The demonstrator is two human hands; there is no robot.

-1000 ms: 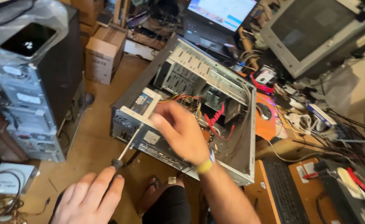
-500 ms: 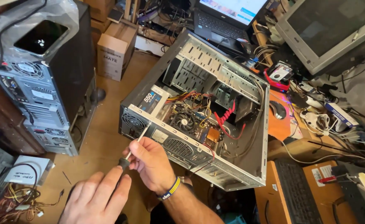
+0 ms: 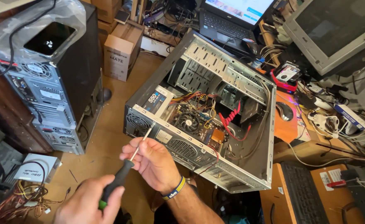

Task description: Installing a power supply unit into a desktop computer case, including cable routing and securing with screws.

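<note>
Now both hands [image 3: 120,186] on screwdriver [image 3: 126,168] — tip at case [image 3: 207,157]

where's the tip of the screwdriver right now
In the head view, lower left of centre, the screwdriver runs up from the left hand, past the right hand, its tip at the open computer case's rear corner, beside the power supply.

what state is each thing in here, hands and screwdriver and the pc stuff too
left hand: gripping the screwdriver handle
right hand: pinching the screwdriver shaft
screwdriver: tilted, tip at the rear panel of the case
open computer case: lying on its side, side panel off, insides exposed
second tower: upright, plastic wrap over its top
laptop: lid open, screen lit
monitor: screen dark
</note>
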